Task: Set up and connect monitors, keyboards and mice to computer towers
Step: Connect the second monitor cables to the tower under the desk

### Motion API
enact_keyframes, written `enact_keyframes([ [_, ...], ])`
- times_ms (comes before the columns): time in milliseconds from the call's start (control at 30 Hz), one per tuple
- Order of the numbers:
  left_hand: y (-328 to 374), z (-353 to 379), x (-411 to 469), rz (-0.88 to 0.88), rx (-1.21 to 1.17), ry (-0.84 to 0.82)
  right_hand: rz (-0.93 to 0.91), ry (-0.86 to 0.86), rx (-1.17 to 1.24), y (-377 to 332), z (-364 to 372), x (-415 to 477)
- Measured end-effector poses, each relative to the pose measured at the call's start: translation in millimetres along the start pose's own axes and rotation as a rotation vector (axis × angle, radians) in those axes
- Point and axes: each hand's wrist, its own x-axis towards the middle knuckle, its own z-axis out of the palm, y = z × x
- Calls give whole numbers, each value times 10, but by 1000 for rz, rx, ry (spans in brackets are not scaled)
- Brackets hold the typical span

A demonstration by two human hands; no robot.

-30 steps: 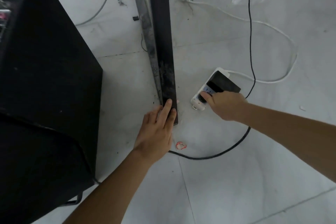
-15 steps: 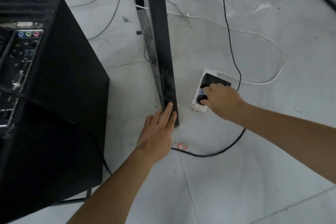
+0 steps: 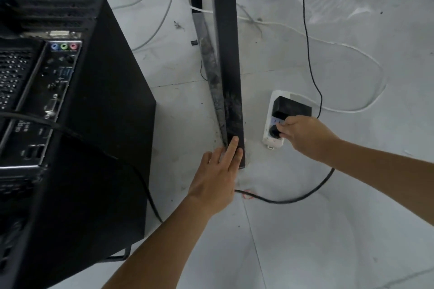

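Two hands work low: the right hand [image 3: 305, 135] pinches a black plug [image 3: 274, 132] at the white power strip [image 3: 272, 144] on the floor, and the left hand [image 3: 216, 178] lies flat-fingered against the desk leg [image 3: 226, 54]. This looks like powering the computer tower [image 3: 105, 124], which stands just left. Next, the plug probably needs a straight, firm push.

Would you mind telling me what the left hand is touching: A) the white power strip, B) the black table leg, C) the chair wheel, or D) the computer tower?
B: the left hand lies with straight fingers against the foot of the black table leg; the right hand grips the plug at the power strip.
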Motion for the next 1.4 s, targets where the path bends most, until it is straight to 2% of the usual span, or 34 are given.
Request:
enact_keyframes([
  [133,-45,28,14,-10,-10,7,-89,-31,-3,17,20,-18],
  [233,14,-24,6,-13,-25,-36,74,-137,-56,-73,-20,-59],
  [400,51,-200,2,-21,23,-135,75,-233,-155,-295,-326,-76],
  [500,59,-312,12,-31,31,-121,264,-255,-104,-386,-436,-131],
  [600,64,-405,58,-107,-54,33,450,-273,69,-578,-603,-305],
  [700,79,-502,133,-204,-178,207,573,-218,202,-808,-764,-483],
  [833,124,-624,227,-258,-273,243,715,-155,324,-1136,-813,-612],
  [933,141,-731,311,-240,-251,327,842,-96,364,-1259,-807,-663],
  [1100,240,-927,203,-152,-122,142,958,-86,379,-1477,-884,-988],
  [1200,223,-1056,-29,-91,-68,141,971,-68,369,-1614,-981,-1108],
  [1400,108,-1505,-371,-105,31,189,923,56,341,-1714,-1340,-1095],
])
